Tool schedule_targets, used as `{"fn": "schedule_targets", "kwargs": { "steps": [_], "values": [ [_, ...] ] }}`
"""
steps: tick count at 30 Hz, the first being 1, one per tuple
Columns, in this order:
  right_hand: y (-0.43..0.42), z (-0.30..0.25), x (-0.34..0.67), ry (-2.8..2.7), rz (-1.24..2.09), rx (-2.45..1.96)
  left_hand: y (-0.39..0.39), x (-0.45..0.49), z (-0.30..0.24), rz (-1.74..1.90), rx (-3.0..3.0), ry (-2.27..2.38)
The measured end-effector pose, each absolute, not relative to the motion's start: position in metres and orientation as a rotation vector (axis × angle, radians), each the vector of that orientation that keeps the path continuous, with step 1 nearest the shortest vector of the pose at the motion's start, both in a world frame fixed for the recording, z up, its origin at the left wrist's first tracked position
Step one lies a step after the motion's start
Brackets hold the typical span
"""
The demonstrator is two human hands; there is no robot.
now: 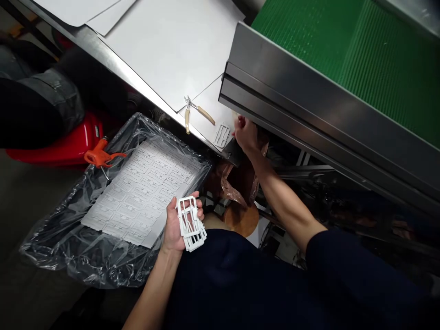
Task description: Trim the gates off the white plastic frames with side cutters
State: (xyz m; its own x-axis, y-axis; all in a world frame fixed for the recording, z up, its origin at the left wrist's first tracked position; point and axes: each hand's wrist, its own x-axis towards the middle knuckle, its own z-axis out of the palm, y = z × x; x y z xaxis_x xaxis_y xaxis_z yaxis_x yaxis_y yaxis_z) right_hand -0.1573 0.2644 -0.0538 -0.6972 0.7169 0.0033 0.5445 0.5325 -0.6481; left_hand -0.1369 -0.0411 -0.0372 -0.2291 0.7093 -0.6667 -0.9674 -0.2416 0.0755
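My left hand (180, 224) is low in the middle of the view, palm up, holding a white moulded plastic frame (191, 223) with its fingers curled around it. My right hand (245, 134) reaches up to the far end of a steel table edge (137, 87), its fingers curled and partly hidden under a steel housing. Just left of it, a small white moulded plastic piece (222, 135) lies on a white sheet (206, 103). Cream-handled pliers (197, 112) rest on the same sheet, apart from both hands.
Beside my left hand, a stack of pale moulded sheets (137, 192) lies in a clear plastic bag (85, 243). An orange clamp (101, 155) and a red object (58, 144) sit beyond it. A green ribbed belt (343, 59) runs behind the steel housing (275, 87), above a brown bag (239, 181).
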Motion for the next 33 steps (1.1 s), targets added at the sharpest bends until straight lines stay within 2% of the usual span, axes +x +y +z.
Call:
{"fn": "schedule_targets", "kwargs": {
  "steps": [3,8,13,19,24,29,33],
  "values": [
    [0.235,-0.052,-0.11,-2.365,1.14,-1.232,-0.039,-0.132,-0.032,1.719,-0.59,0.599],
    [0.179,-0.031,-0.04,-2.296,1.44,-1.248,-0.035,-0.117,-0.024,1.69,-0.533,0.603],
    [0.148,-0.006,0.004,-2.277,1.569,-1.22,-0.031,-0.097,-0.015,1.656,-0.508,0.61],
    [0.129,0.02,0.048,-2.27,1.571,-1.21,-0.026,-0.074,-0.004,1.599,-0.426,0.685],
    [0.108,0.042,0.08,-2.367,1.591,-1.183,-0.027,-0.048,0.003,1.595,-0.195,0.996],
    [0.089,0.066,0.107,-2.552,1.634,-1.016,-0.039,-0.027,0.01,1.497,0.401,1.532],
    [0.085,0.08,0.125,-2.682,1.599,-0.877,-0.048,-0.017,0.016,1.405,0.736,1.714]
  ]
}}
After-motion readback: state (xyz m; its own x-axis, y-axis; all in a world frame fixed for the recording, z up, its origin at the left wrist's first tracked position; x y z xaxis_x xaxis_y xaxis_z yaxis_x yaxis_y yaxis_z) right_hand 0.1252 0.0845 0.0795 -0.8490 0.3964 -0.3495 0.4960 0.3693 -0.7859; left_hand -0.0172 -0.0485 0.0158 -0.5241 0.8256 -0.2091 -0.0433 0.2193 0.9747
